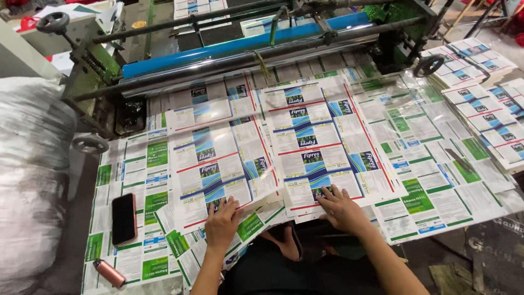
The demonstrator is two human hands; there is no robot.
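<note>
Below the blue roller (240, 43), 2 glossy printed sheets (305, 142) lay side by side on the table, over a layer of green-and-white sheets (426, 202). Both hands rested flat with fingers spread, gripping nothing: the left hand (221, 224) pressed the near edge of the sheet left of the roller's middle, and the right hand (341, 210) pressed its neighbour. Further left lay a dark phone (124, 218) and a pink lighter (109, 272).

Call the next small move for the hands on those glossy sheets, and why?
Probably pull the left sheet clear toward the body: the left hand pins its lifted, curling near edge, while the right hand lies flat on the neighbouring sheet, which overlaps it.
</note>
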